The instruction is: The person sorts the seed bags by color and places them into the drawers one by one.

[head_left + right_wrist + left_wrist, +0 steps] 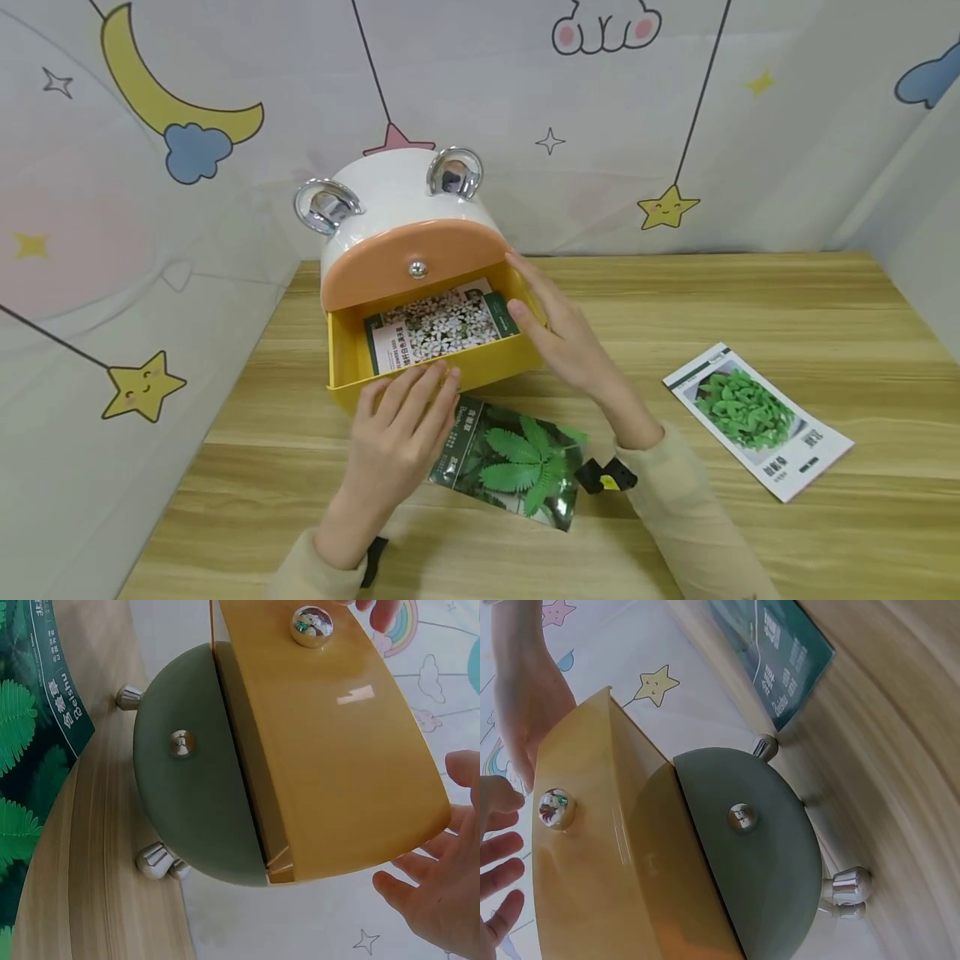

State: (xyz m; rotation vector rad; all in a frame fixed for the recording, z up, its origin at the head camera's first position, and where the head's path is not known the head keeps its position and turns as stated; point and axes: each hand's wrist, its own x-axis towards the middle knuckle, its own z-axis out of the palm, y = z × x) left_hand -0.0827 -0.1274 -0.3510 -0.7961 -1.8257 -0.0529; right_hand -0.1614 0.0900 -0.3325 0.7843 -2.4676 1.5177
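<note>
The bench (637,308) meets the backdrop along its far edge and leaves a broad strip of wood at far right, while the white cabinet (408,187) stands far left with its yellow drawer (495,362) pulled out. Both hands are loosely open, holding nothing: the left hand (401,433) by the near rim, the right hand (558,337) along the right side. A flower packet (450,327) reading "FLOWERS SEED" lies inside, a dark leaf packet (517,462) marked "Beishu" lies just nearer, and a white-bordered packet (757,421), its lettering inverted, lies well apart to the right.
</note>
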